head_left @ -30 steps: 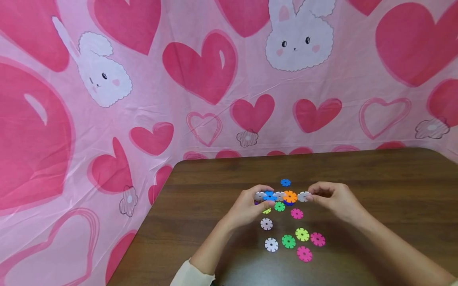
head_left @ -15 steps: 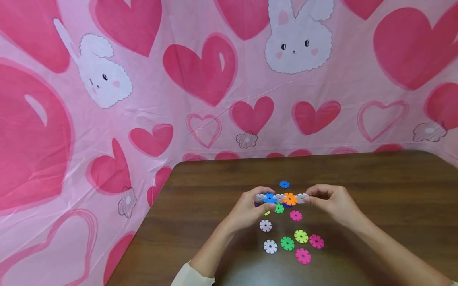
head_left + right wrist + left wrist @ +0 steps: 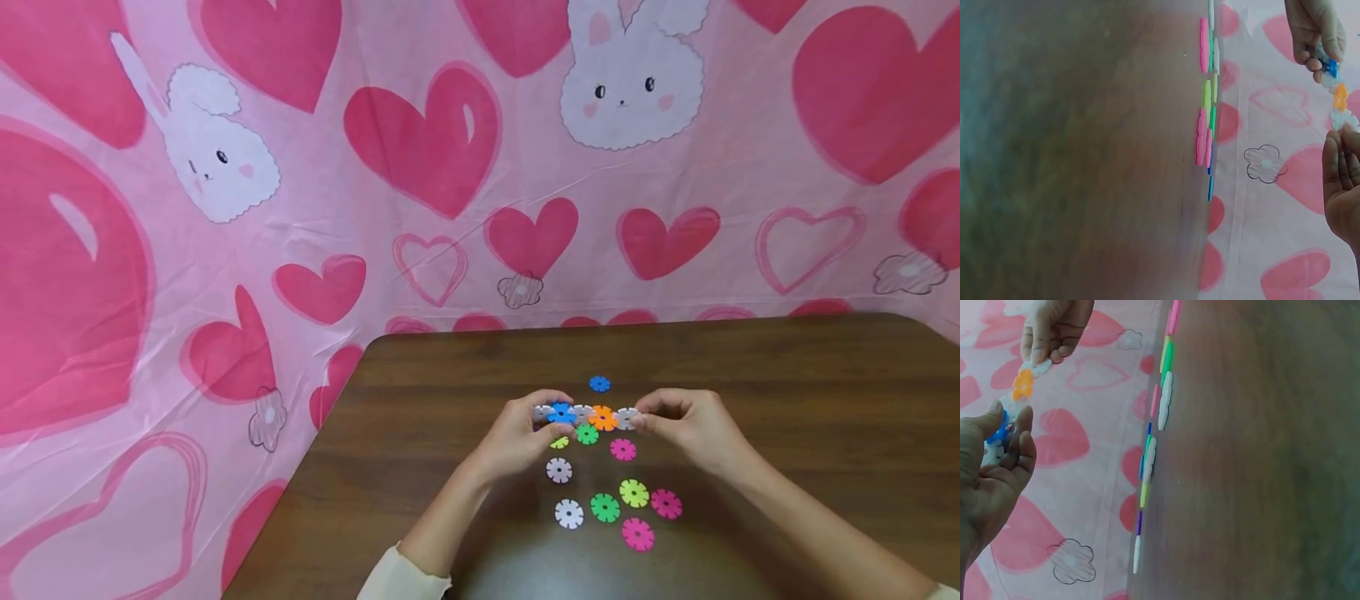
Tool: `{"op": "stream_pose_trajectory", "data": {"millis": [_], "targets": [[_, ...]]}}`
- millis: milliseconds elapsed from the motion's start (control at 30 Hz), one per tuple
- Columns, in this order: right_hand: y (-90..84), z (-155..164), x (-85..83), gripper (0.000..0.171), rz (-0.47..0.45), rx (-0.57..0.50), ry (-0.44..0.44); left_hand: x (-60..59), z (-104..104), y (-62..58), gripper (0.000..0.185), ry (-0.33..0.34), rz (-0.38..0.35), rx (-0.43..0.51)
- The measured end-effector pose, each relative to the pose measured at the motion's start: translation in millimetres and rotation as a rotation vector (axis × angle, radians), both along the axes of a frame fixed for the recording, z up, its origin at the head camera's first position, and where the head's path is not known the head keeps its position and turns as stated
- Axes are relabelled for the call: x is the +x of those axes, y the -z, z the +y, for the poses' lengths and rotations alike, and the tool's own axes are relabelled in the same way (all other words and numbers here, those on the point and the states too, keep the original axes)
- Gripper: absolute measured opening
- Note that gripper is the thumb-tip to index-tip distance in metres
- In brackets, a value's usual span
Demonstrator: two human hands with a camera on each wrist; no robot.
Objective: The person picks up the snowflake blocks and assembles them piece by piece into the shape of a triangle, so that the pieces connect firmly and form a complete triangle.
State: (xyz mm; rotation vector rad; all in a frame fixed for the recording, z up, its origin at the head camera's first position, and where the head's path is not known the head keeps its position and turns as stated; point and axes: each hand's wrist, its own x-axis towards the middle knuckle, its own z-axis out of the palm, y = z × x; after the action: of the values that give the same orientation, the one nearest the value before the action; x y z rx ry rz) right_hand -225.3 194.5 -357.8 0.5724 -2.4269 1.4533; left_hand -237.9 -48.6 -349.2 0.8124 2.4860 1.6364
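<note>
A short chain of joined plastic discs (white, blue, white, orange, white) hangs a little above the brown table, held between both hands. My left hand pinches its left end at the white and blue discs. My right hand pinches the white disc at its right end. Beneath lie loose discs: a blue one, a green one, pink ones, white ones, a yellow-green one.
A pink cloth with hearts and bunnies hangs behind and to the left of the table. The table's rounded left corner is close to the left hand. Bare wood stretches to the right and near the front edge.
The right hand has pushed the end white disc slightly leftward toward the orange one, so the chain looks a little shorter. The left hand has stayed in place.
</note>
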Motion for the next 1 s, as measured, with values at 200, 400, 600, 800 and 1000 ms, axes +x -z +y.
{"op": "stream_pose_trajectory", "data": {"millis": [200, 400, 600, 800, 1000], "targets": [[1.8, -1.7, -0.3, 0.01, -0.022, -0.009, 0.009, -6.0, -1.8, 8.3, 0.028, 0.024, -0.002, 0.06], [0.4, -6.6, -0.6, 0.011, -0.013, -0.06, 0.013, -8.2, -3.8, 10.0, 0.028, 0.043, 0.004, 0.082], [-0.9, -10.8, -1.7, 0.011, -0.002, -0.073, 0.026, -8.4, -4.7, 10.4, 0.027, 0.049, 0.013, 0.079], [-0.7, -8.8, -1.8, 0.012, -0.004, -0.048, 0.032, -10.1, -3.2, 11.8, 0.028, 0.044, 0.018, 0.052], [-1.4, -4.0, -2.2, 0.013, -0.042, -0.02, 0.025, -10.0, -1.7, 10.2, 0.029, 0.03, 0.023, 0.015]]}}
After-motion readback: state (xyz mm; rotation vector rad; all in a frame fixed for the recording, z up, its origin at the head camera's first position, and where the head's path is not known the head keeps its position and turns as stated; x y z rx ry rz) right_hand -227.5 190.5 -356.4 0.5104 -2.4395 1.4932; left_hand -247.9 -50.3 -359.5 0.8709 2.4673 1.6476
